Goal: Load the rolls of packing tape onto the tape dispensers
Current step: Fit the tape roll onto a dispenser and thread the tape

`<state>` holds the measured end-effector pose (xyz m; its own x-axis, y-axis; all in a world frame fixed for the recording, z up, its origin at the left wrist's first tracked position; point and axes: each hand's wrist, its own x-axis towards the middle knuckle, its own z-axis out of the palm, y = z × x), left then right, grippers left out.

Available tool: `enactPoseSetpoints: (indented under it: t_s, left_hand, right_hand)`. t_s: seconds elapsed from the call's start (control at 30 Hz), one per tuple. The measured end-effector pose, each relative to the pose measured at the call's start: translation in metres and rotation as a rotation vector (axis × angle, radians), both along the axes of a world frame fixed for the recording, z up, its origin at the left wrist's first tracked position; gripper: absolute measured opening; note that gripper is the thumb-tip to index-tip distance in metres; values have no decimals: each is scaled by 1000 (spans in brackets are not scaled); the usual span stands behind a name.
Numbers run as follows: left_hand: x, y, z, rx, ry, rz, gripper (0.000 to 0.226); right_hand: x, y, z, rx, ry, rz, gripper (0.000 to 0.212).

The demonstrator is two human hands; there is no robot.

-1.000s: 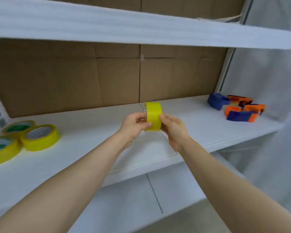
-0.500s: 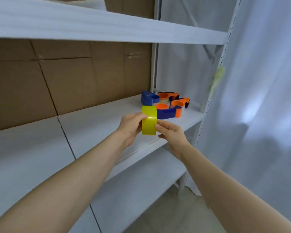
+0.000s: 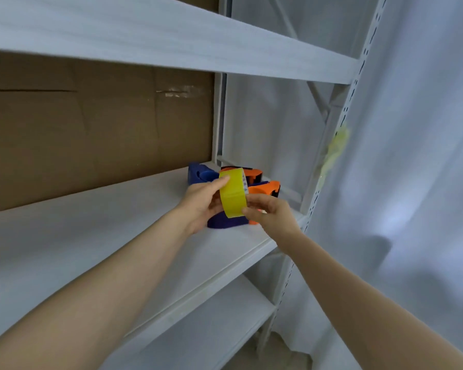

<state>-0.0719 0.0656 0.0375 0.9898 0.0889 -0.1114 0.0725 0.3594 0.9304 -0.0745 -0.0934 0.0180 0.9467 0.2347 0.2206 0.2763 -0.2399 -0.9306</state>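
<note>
Hovering by the tape dispensers (image 3: 265,187), the tape roll (image 3: 232,194) is gripped edge-on by L hand (image 3: 202,202) & pinched by R hand (image 3: 271,213), prob. to free its end.

Soft, even, cool light; faint shadows; no glare; slight overall softness; wide-angle bending at edges.

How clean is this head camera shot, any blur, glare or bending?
Head view: soft throughout, the blue and orange plastic tape dispensers smeared behind the yellow tape roll; wide-angle bending tilts the white shelf; a bright glare patch sits on the pale curtain at right; no hard shadows.
</note>
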Motion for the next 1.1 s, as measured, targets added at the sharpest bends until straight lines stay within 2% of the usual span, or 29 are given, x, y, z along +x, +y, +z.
enactPoseSetpoints:
  t_s: [0.1, 0.17, 0.27, 0.37, 0.5, 0.63, 0.73, 0.8, 0.87, 1.03, 1.1]
  left_hand:
    - [27, -9, -6, 31, -34, -10, 15]
    - [40, -12, -14, 126, -54, -26, 22]
    - [57, -12, -22, 239, -96, -36, 15]
    - [75, -10, -26, 383, -169, 4, 19]
    - [98, -11, -25, 448, -169, 55, 35]
    - [126, -17, -20, 450, -76, 193, 49]
    - [147, -27, -23, 398, 19, 364, 44]
    - [153, -37, -24, 320, 59, 421, 33]
    - [154, -50, -21, 243, 70, 451, 24]
    - [149, -74, -13, 77, -18, 630, 22]
    - [141, -78, -16, 229, 36, 734, 24]
  right_hand:
    - [29, -8, -2, 88, 99, 42, 18]
    - [49, -10, -3, 195, 188, 35, 17]
    - [79, -11, -2, 284, 220, 63, 14]
    - [104, -12, -6, 270, 185, 154, 12]
    - [147, -12, -9, 242, 144, 237, 15]
    - [193, -17, -7, 199, 82, 335, 21]
    - [227, -27, -9, 153, 48, 409, 24]
    - [244, -30, -9, 149, 58, 470, 23]
    - [254, -30, -9, 170, 92, 542, 22]
    - [256, -26, -16, 266, 159, 694, 24]
    - [253, -24, -22, 286, 176, 712, 25]
